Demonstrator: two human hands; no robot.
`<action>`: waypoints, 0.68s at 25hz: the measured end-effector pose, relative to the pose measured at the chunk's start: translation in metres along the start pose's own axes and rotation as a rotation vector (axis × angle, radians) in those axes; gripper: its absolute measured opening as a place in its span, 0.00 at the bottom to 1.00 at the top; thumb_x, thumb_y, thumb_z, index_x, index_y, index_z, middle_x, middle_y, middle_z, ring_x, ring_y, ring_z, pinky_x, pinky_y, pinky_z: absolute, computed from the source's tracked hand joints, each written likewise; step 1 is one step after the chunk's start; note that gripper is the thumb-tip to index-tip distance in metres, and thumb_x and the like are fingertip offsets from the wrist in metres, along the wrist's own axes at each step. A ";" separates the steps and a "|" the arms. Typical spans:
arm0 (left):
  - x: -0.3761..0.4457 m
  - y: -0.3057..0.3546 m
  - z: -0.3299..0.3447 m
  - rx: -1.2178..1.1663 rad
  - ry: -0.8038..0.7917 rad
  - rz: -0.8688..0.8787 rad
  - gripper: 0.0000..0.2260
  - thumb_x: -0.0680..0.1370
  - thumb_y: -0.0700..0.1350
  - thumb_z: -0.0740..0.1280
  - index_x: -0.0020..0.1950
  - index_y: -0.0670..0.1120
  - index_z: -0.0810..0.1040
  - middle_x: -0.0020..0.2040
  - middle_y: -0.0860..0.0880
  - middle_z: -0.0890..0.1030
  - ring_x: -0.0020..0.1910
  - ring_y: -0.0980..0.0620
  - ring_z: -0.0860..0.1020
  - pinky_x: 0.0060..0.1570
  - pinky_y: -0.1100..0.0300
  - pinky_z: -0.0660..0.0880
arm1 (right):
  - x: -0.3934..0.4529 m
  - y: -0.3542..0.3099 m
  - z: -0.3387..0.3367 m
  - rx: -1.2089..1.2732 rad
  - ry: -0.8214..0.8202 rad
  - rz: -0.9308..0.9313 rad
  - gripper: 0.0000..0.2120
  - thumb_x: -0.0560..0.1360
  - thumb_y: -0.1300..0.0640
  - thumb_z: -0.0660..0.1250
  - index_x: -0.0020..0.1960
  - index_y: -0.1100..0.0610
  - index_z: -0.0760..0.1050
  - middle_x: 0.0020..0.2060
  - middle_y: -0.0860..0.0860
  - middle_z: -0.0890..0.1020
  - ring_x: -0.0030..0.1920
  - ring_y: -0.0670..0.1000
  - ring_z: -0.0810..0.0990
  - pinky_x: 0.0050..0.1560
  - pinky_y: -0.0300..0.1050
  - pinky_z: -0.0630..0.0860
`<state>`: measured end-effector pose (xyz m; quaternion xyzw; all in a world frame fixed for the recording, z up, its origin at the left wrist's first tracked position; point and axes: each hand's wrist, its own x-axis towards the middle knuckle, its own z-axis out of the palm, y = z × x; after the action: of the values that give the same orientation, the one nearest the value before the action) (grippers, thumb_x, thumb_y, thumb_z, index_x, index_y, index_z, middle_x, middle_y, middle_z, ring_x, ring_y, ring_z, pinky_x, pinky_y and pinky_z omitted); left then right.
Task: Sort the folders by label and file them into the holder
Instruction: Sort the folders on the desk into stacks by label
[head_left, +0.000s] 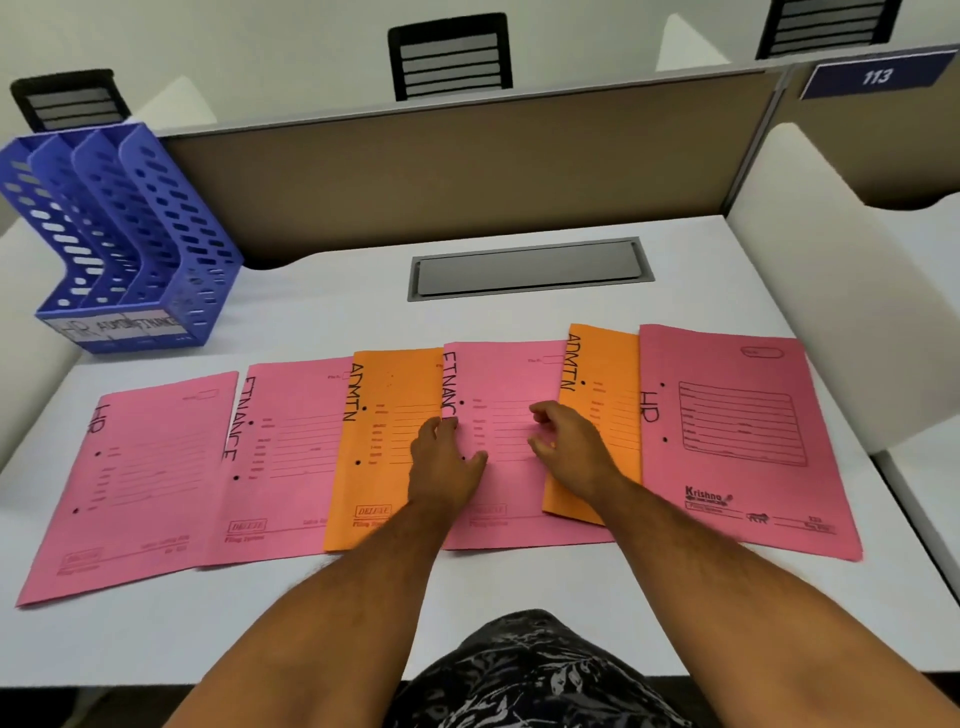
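Several folders lie in a row on the white desk (519, 322), each overlapping its neighbour. From the left they are pink HR (140, 483), pink FINANCE (291, 452), orange ADMIN (384, 415), pink FINANCE (506, 384), orange ADMIN (605, 374) and pink HR (737, 441). My left hand (447, 462) pinches the left spine edge of the middle pink FINANCE folder, fingers at the edge and thumb on top. My right hand (569, 444) rests on the same folder, its fingers loosely curled. The blue three-slot holder (130, 228) stands at the far left, labelled HR, ADMIN, FINANCE.
A grey cable hatch (530, 267) is set into the desk behind the folders. A brown partition (467, 156) closes the desk's far side, with black chair backs beyond it. A white side panel (810, 218) stands to the right.
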<state>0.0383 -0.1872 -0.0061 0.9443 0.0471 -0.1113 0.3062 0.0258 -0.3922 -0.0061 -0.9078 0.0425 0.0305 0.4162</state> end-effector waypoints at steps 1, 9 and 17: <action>0.000 0.005 0.002 0.073 -0.007 0.017 0.33 0.79 0.52 0.74 0.81 0.46 0.68 0.81 0.44 0.65 0.79 0.41 0.63 0.75 0.44 0.70 | -0.003 0.004 -0.003 0.005 0.044 0.009 0.22 0.79 0.59 0.73 0.72 0.56 0.75 0.64 0.52 0.81 0.63 0.51 0.80 0.63 0.41 0.75; -0.001 0.045 0.026 0.227 0.004 0.190 0.34 0.77 0.51 0.75 0.81 0.47 0.68 0.84 0.45 0.63 0.84 0.42 0.60 0.82 0.44 0.61 | -0.036 0.039 -0.036 -0.117 0.240 0.125 0.19 0.80 0.56 0.71 0.70 0.54 0.77 0.65 0.51 0.80 0.63 0.53 0.79 0.61 0.49 0.78; -0.027 0.145 0.096 0.071 -0.342 0.388 0.27 0.78 0.49 0.72 0.77 0.50 0.74 0.66 0.49 0.82 0.66 0.46 0.78 0.60 0.46 0.81 | -0.080 0.086 -0.090 -0.250 0.429 0.359 0.19 0.78 0.54 0.73 0.68 0.54 0.78 0.64 0.52 0.80 0.63 0.56 0.78 0.62 0.57 0.79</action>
<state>0.0176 -0.3615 0.0076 0.9133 -0.1914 -0.2100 0.2918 -0.0605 -0.5121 -0.0055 -0.9156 0.2852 -0.0838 0.2706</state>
